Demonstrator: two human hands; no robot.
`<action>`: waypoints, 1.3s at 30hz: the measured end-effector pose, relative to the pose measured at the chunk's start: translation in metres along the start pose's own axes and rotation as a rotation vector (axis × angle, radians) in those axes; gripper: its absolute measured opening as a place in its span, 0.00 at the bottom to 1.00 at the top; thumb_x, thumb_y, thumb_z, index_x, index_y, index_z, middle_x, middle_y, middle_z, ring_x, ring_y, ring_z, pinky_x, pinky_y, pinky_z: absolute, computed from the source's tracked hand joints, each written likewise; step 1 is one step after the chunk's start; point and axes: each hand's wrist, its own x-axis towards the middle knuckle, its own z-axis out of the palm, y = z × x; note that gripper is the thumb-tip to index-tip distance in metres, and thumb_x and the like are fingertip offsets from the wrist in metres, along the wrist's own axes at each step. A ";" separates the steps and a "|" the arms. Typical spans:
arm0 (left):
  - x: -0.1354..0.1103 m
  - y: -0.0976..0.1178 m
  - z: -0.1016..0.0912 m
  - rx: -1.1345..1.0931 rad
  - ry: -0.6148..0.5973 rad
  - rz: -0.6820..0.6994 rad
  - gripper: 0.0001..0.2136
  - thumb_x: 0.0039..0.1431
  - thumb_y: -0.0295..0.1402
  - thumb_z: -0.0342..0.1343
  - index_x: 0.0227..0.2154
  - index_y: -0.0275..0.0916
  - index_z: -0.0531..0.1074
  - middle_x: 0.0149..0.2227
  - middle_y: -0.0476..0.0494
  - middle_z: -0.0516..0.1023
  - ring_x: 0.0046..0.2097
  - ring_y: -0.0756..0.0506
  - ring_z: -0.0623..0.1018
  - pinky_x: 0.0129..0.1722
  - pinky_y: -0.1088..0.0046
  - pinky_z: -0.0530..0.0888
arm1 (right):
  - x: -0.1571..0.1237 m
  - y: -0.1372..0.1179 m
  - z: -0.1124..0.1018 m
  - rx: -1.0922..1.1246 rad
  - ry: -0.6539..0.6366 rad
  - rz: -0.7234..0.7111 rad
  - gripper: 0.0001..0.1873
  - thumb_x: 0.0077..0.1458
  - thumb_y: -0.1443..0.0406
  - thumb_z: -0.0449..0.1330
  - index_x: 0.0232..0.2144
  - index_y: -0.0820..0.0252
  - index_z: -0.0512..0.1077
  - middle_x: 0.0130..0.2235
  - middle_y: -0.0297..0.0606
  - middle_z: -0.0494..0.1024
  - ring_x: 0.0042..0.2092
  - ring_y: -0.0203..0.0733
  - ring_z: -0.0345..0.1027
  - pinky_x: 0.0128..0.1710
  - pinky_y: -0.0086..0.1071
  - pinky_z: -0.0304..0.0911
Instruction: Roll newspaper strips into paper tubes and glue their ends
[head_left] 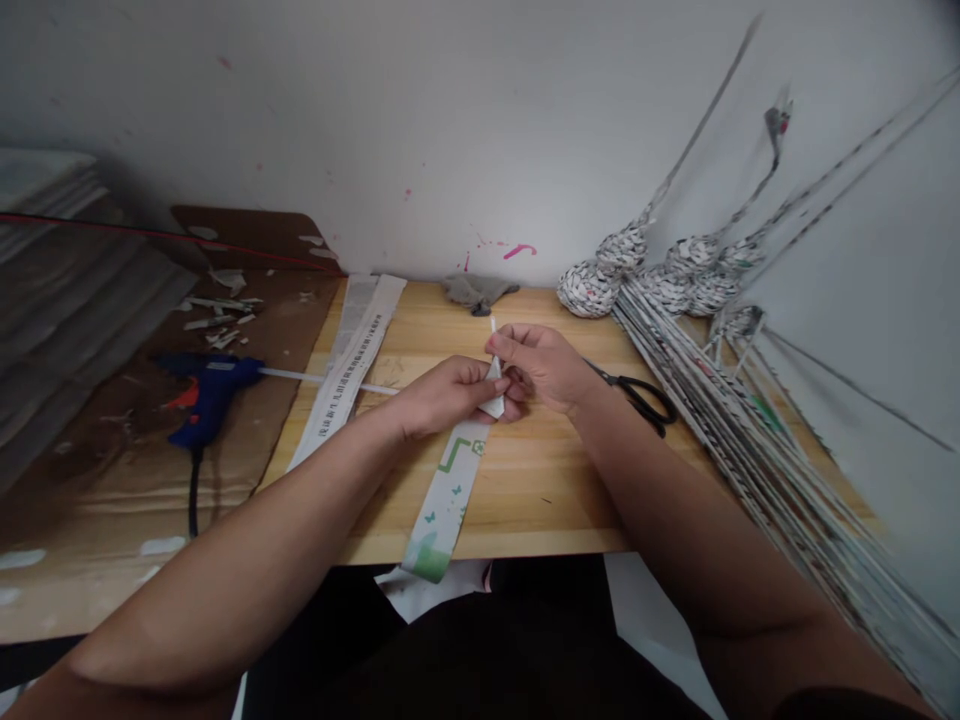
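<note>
– Over the middle of the table, what do the hands have?

– A paper strip, white with green print. Its far end sits between both hands, and a corner of it is folded up there. The rest runs back toward the person across the wood and hangs over the near edge.

– And how are the hands set?

– The left hand is closed narrow, with thumb and fingers pinching the strip's top end. The right hand is curled close against it, fingertips touching the same corner and pinched on a thin white stick that pokes up past the knuckles (only its tip shows; the rest is hidden in the fingers).

– What lies nearest?

– Black scissors lie flat on the wood, just behind the right wrist. To the left of the left forearm lie two long printed strips, side by side, running from the wall toward the near edge.

– Further out?

– A blue glue gun rests on brown cardboard at the left, its clear glue rod reaching across the printed strips toward the left hand. A grey rag lies against the wall, beyond the hands. On the right, a thick bundle of rolled newspaper rods slants along the table's edge, and several wound newspaper balls sit at its far end by the wall, with long rods rising from them.
</note>
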 end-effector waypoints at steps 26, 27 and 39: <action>-0.003 0.001 0.003 0.016 0.002 -0.031 0.19 0.58 0.48 0.57 0.39 0.37 0.78 0.38 0.39 0.82 0.43 0.45 0.79 0.44 0.67 0.74 | -0.001 -0.012 0.000 -0.040 0.131 -0.046 0.18 0.42 0.53 0.71 0.28 0.63 0.77 0.26 0.32 0.72 0.24 0.28 0.57 0.19 0.25 0.50; -0.003 0.001 0.003 0.024 -0.004 -0.025 0.19 0.58 0.48 0.57 0.39 0.36 0.78 0.38 0.39 0.82 0.44 0.44 0.79 0.44 0.67 0.74 | -0.001 -0.011 0.000 -0.037 0.151 -0.048 0.18 0.41 0.54 0.71 0.26 0.63 0.76 0.25 0.31 0.71 0.23 0.28 0.56 0.19 0.25 0.49; -0.003 0.002 0.003 0.034 -0.005 -0.018 0.18 0.58 0.48 0.58 0.37 0.36 0.78 0.39 0.39 0.82 0.43 0.45 0.79 0.43 0.67 0.75 | 0.000 -0.009 0.001 -0.037 0.186 -0.067 0.20 0.37 0.54 0.74 0.21 0.61 0.71 0.21 0.28 0.66 0.21 0.27 0.53 0.18 0.24 0.49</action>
